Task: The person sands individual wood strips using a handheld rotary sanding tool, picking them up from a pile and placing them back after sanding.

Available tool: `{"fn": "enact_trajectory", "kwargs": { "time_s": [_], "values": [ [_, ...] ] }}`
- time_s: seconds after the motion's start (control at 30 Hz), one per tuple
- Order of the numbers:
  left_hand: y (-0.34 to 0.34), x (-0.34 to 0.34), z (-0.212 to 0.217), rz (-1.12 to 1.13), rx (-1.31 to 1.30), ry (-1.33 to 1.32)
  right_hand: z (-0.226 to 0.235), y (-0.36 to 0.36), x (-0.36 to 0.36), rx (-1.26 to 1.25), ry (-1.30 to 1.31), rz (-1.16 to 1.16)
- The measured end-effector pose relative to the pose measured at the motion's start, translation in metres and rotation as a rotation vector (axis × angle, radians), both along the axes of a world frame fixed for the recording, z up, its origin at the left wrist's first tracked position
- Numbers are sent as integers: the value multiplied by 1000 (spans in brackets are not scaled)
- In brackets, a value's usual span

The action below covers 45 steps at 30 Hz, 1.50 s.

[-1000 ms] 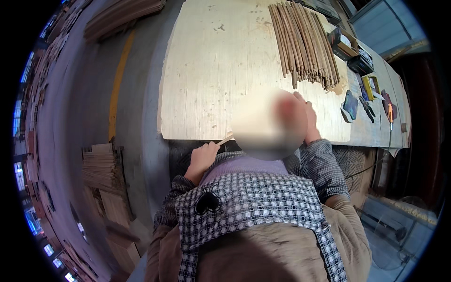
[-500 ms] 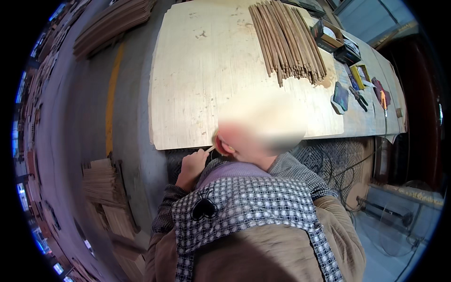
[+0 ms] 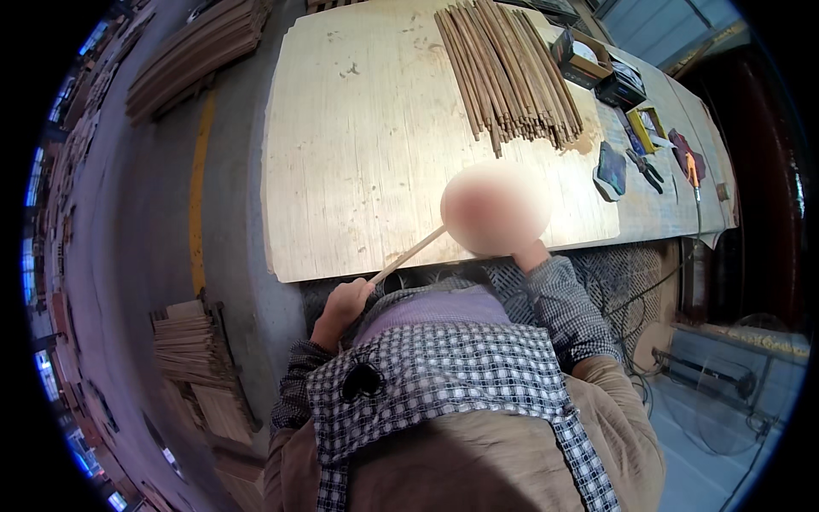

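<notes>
Workshop table, head view: we face a broad, pale wooden tabletop point(image 3: 367, 162), a row of long, thin brown wooden rods point(image 3: 512, 81) toward its far right.
Left hand point(image 3: 344, 305): gripping the near end of a slim, pale wooden stick point(image 3: 408, 257), slanting across the table's near edge.
Right hand point(image 3: 530, 253): mostly blurred; we cannot tell its grip.
Stick handling: we'd best hold it steady, without bending.

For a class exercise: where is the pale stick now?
Mid-picture in the head view, the pale stick slants up rightward across the table's near edge, its lower end in the left hand.
</notes>
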<state>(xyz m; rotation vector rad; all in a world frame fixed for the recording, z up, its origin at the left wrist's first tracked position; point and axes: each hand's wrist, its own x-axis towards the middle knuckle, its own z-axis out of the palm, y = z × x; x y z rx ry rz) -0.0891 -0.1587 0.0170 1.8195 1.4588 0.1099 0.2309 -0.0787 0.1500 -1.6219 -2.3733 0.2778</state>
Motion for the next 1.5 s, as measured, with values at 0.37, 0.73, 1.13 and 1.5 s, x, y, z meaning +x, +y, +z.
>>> {"fn": "enact_trajectory", "kwargs": {
  "time_s": [0.37,0.73,1.13,1.5],
  "values": [
    [3,12,0,3,1,9,31,19,-10,-110,-197,-6],
    [1,6,-7,-36,-23,55,-84,-42,-41,7,465,102],
    [7,0,-37,-123,-18,-171,17,-24,17,-47,-204,-117],
    [-14,21,0,-28,343,135,-55,-3,64,24,77,-167]
  ]
}}
